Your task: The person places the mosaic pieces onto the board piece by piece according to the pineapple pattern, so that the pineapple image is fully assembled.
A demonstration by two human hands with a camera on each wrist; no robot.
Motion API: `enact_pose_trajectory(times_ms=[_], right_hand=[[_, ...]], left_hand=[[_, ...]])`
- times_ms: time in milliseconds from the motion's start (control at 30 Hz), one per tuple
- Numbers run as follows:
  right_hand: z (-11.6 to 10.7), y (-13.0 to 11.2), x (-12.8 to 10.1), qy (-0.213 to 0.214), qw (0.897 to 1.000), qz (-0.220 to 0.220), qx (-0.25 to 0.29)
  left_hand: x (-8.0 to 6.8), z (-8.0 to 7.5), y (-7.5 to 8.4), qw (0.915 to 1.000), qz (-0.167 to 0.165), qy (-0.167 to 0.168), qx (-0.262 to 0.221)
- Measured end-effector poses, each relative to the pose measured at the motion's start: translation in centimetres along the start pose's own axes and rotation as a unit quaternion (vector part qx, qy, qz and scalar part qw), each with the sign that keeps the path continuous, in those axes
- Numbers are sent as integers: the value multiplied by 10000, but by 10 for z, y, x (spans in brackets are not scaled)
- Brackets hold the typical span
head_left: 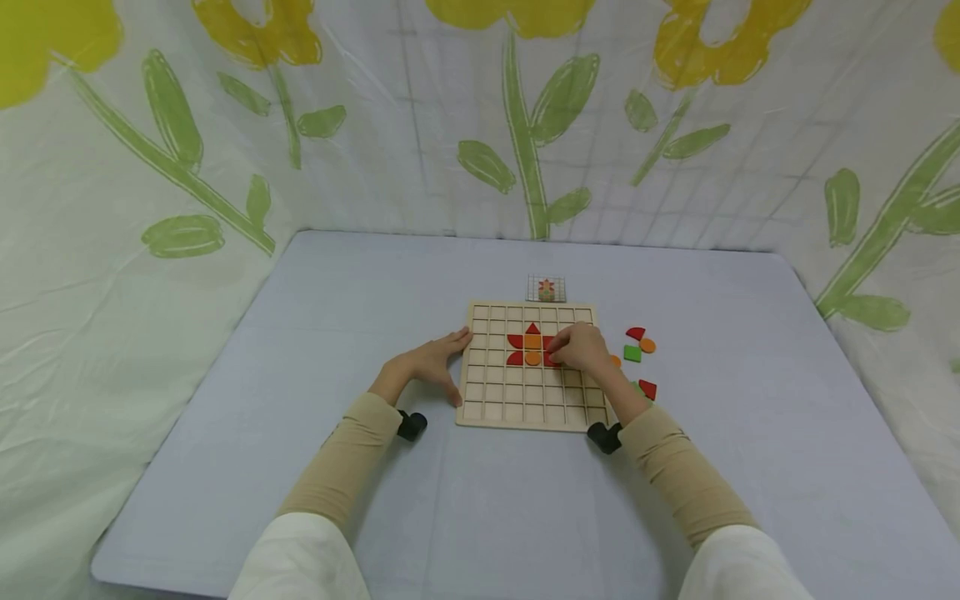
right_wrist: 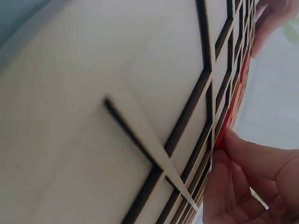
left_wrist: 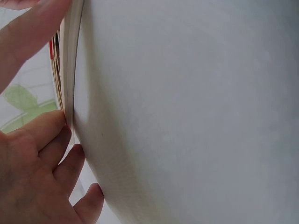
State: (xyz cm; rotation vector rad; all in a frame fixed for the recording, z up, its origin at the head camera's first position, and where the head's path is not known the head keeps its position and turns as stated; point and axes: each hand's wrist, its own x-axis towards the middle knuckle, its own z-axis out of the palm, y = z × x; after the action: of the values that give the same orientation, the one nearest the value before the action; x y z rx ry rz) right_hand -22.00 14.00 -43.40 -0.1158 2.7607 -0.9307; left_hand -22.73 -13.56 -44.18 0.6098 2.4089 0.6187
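Note:
A square wooden grid board (head_left: 510,397) lies on the table. In its cells several flat pieces form a figure: a red triangle (head_left: 532,328), an orange square (head_left: 532,342), an orange disc (head_left: 532,358) and red curved pieces (head_left: 515,342). My left hand (head_left: 431,360) rests against the board's left edge, thumb and fingers spread; the left wrist view shows its fingertips touching the rim. Above the right part of the figure, my right hand (head_left: 581,347) pinches a red curved piece (right_wrist: 223,130) between thumb and fingers at a cell. The hand partly hides that piece.
A small pattern card (head_left: 546,288) lies behind the board. To the right are loose pieces, among them a red piece (head_left: 636,332), an orange disc (head_left: 647,345), a green square (head_left: 632,353) and another red piece (head_left: 648,389). A flower-printed curtain (head_left: 405,125) hangs behind the table (head_left: 360,275).

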Motion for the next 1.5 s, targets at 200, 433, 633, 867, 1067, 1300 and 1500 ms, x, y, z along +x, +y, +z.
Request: enact_pose_trajectory(times_ms=[200, 433, 633, 867, 1067, 1300, 1500], right_hand=[[1, -3, -3, 101, 9998, -83, -150], [3, -2, -5, 249, 9995, -186, -90], [6, 0, -5, 346, 9990, -276, 56], [2, 3, -10, 445, 9974, -535, 192], [-18, 18, -13, 542, 9965, -434, 466], [-51, 57, -23, 731, 9945, -70, 748], [-71, 88, -30, 1029, 9875, 612, 1026]], left_hand=[[0, 0, 2, 10000, 39, -13, 18], [0, 0, 1, 10000, 44, 9, -46], [1, 0, -1, 10000, -5, -20, -30], [0, 0, 2, 10000, 17, -8, -13], [1, 0, 2, 10000, -22, -23, 17], [-1, 0, 3, 10000, 14, -5, 12], [-1, 0, 2, 10000, 30, -7, -8]])
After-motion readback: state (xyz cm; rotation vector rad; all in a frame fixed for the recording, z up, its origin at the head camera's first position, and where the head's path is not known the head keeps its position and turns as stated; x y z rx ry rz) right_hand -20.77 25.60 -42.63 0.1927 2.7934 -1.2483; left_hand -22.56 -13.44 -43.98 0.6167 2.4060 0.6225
